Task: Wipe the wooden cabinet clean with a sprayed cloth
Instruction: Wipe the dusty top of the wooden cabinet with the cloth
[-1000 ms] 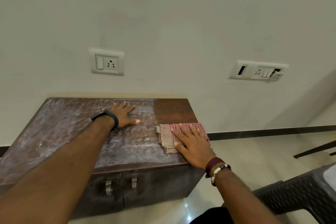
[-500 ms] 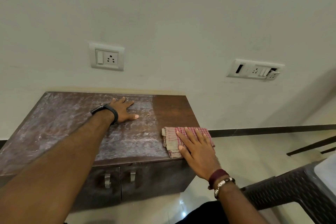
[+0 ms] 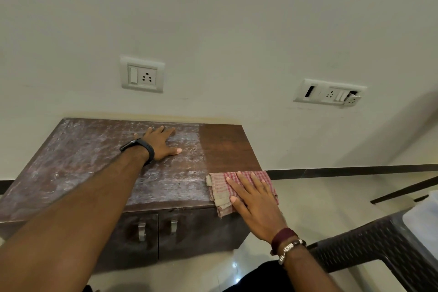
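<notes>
Checked cloth [image 3: 219, 188] overhanging cabinet [image 3: 222, 147] near-right corner, pressed by flat-fingered right hand [image 3: 254, 204]; left hand [image 3: 161, 142] resting splayed, grasping nothing, far-centre.

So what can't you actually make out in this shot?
- Head view: the cabinet top's left corner runs off the frame edge.
- Surface under the cloth: hidden by it and the right hand.
- Dampness of the cloth: cannot tell.
- Chair: cut off at right.

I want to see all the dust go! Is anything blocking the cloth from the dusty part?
Only the left hand, resting flat on the dusty cabinet top. The right hand presses the checked cloth at the right front corner.
</notes>
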